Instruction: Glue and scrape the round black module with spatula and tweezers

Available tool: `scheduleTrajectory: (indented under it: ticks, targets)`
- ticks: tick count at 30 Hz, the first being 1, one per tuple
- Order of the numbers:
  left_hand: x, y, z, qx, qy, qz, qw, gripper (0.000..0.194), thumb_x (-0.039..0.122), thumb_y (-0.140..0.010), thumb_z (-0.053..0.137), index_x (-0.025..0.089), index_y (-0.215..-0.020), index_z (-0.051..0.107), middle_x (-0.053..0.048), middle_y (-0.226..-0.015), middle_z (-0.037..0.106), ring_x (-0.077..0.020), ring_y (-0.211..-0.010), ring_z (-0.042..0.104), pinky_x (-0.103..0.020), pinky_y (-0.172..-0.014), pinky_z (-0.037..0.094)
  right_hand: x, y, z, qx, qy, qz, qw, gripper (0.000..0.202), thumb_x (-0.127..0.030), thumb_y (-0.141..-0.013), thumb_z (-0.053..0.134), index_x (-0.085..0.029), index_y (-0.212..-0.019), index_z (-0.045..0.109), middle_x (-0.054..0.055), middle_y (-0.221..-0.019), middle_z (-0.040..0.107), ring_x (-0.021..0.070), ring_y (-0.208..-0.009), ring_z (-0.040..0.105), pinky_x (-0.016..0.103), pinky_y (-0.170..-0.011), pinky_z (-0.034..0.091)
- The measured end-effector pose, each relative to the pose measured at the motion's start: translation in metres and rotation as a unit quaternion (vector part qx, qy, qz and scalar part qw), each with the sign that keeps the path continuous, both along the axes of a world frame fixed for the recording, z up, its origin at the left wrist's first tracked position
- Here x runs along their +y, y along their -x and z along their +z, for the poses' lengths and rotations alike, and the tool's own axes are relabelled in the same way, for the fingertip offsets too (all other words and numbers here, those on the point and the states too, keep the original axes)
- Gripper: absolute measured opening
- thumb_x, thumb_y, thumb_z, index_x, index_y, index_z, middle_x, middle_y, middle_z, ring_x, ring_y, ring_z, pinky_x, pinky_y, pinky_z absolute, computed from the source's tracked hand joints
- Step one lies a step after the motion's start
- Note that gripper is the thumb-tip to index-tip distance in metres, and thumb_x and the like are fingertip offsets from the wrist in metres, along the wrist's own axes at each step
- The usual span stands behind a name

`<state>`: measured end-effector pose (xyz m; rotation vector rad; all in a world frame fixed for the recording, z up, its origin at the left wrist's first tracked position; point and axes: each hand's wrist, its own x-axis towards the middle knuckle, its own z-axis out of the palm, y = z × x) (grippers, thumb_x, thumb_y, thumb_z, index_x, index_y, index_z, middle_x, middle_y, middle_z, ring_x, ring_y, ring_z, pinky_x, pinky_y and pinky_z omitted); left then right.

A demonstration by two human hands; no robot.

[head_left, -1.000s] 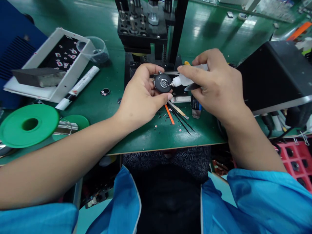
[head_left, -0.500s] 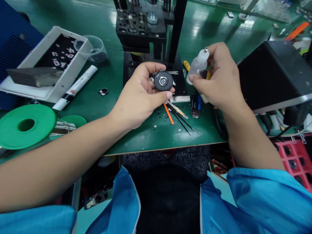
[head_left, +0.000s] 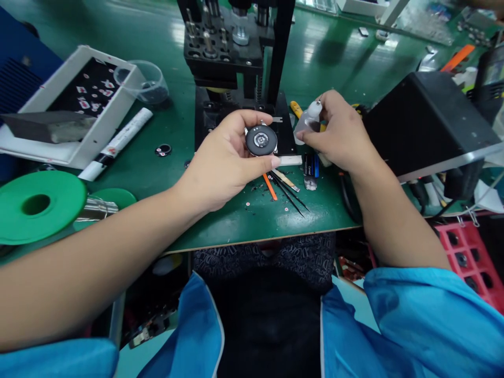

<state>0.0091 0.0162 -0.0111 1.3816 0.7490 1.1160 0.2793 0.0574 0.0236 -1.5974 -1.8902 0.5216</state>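
A round black watch case (head_left: pixel 261 140) with silver lugs lies between the thumb and fingers of my left hand (head_left: pixel 225 160), its sensor side facing up. My right hand (head_left: pixel 342 131) grips a small translucent dropper bottle (head_left: pixel 307 128) with a metal tip, just right of the watch case. Behind both hands stands a black press (head_left: pixel 226 58) with metal pins in its block. Below the watch case, black tweezers (head_left: pixel 289 194), an orange stick (head_left: pixel 270 187) and a brush-like tool (head_left: pixel 287 180) lie on the green table.
To the left are a white tray (head_left: pixel 136 94) of small labels, a clear cup (head_left: pixel 151 86), a white marker (head_left: pixel 124 137) and a green spool (head_left: pixel 43 207). A black box (head_left: pixel 421 126) stands at right. A blue-black packet (head_left: pixel 311 167) lies near the tweezers.
The dropper bottle and my right hand are lower and slightly closer to the watch case. The watch case has tilted a little in my left hand. The whole view has shifted slightly.
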Motion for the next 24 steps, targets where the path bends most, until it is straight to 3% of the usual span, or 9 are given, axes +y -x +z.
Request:
scheduleTrajectory:
  ticks: [4, 7, 9, 10, 13, 16, 20, 24]
  targets:
    - [-0.005, 0.0, 0.005, 0.09, -0.03, 0.039, 0.995, 0.058, 0.03, -0.089, 0.096, 0.03, -0.143, 0.072, -0.008, -0.138, 0.082, -0.0313, -0.121, 0.085, -0.053, -0.106, 0.077, -0.005, -0.005, 0.009, 0.02, -0.091, 0.006, 0.996, 0.054, -0.041, -0.085, 0.108, -0.03, -0.116, 0.065, 0.007, -0.119, 0.08, 0.0294, -0.114, 0.071, 0.05, -0.106, 0.061]
    - [-0.007, -0.001, 0.008, 0.146, -0.035, 0.06, 0.987, 0.057, 0.024, -0.093, 0.084, 0.029, -0.148, 0.07, -0.008, -0.136, 0.083, -0.0311, -0.119, 0.086, -0.055, -0.105, 0.079, -0.018, 0.001, 0.02, 0.084, -0.156, 0.0, 0.984, 0.035, -0.042, -0.095, 0.096, -0.029, -0.112, 0.068, 0.008, -0.118, 0.079, 0.0274, -0.105, 0.07, 0.047, -0.1, 0.057]
    - [-0.007, -0.001, 0.008, 0.16, -0.042, 0.069, 0.984, 0.06, 0.022, -0.092, 0.081, 0.028, -0.15, 0.069, -0.009, -0.136, 0.083, -0.031, -0.118, 0.087, -0.053, -0.103, 0.079, -0.026, 0.007, 0.025, 0.13, -0.121, 0.024, 0.984, 0.009, -0.034, -0.104, 0.078, -0.028, -0.108, 0.072, 0.006, -0.108, 0.078, 0.0243, -0.093, 0.068, 0.044, -0.09, 0.054]
    - [-0.007, -0.001, 0.008, 0.166, -0.044, 0.072, 0.983, 0.061, 0.022, -0.091, 0.081, 0.027, -0.151, 0.07, -0.009, -0.136, 0.083, -0.0314, -0.118, 0.087, -0.053, -0.103, 0.079, -0.03, 0.009, 0.026, 0.14, -0.098, 0.049, 0.984, 0.006, -0.03, -0.104, 0.074, -0.027, -0.109, 0.075, 0.005, -0.106, 0.078, 0.024, -0.093, 0.069, 0.043, -0.087, 0.054]
    - [-0.007, -0.002, 0.009, 0.172, -0.057, 0.084, 0.98, 0.063, 0.023, -0.087, 0.084, 0.024, -0.149, 0.071, -0.011, -0.136, 0.083, -0.0329, -0.114, 0.086, -0.056, -0.102, 0.078, -0.037, 0.013, 0.028, 0.117, -0.013, 0.122, 0.986, 0.017, -0.028, -0.098, 0.079, -0.028, -0.115, 0.076, 0.002, -0.098, 0.072, 0.0234, -0.09, 0.068, 0.04, -0.081, 0.055]
    - [-0.009, -0.002, 0.011, 0.186, -0.061, 0.086, 0.977, 0.065, 0.023, -0.085, 0.083, 0.025, -0.149, 0.073, -0.009, -0.137, 0.084, -0.031, -0.113, 0.086, -0.053, -0.101, 0.078, -0.041, 0.012, 0.031, 0.083, 0.069, 0.151, 0.983, 0.021, -0.042, -0.103, 0.085, -0.03, -0.118, 0.076, 0.001, -0.095, 0.068, 0.021, -0.079, 0.061, 0.038, -0.072, 0.056]
    - [-0.011, -0.001, 0.012, 0.215, -0.075, 0.08, 0.971, 0.066, 0.023, -0.085, 0.083, 0.027, -0.151, 0.074, -0.008, -0.14, 0.085, -0.0291, -0.11, 0.086, -0.048, -0.096, 0.078, -0.045, 0.014, 0.037, 0.057, 0.096, 0.167, 0.98, 0.025, -0.051, -0.104, 0.088, -0.028, -0.112, 0.079, 0.002, -0.094, 0.071, 0.0192, -0.076, 0.06, 0.035, -0.065, 0.054]
    - [-0.013, 0.0, 0.015, 0.221, -0.099, 0.071, 0.968, 0.062, 0.024, -0.087, 0.082, 0.028, -0.148, 0.076, -0.008, -0.151, 0.084, -0.0334, -0.128, 0.085, -0.051, -0.106, 0.078, -0.047, 0.02, 0.035, 0.073, 0.11, 0.177, 0.975, 0.023, -0.05, -0.105, 0.088, -0.028, -0.108, 0.083, 0.001, -0.093, 0.075, 0.0186, -0.075, 0.063, 0.035, -0.067, 0.053]
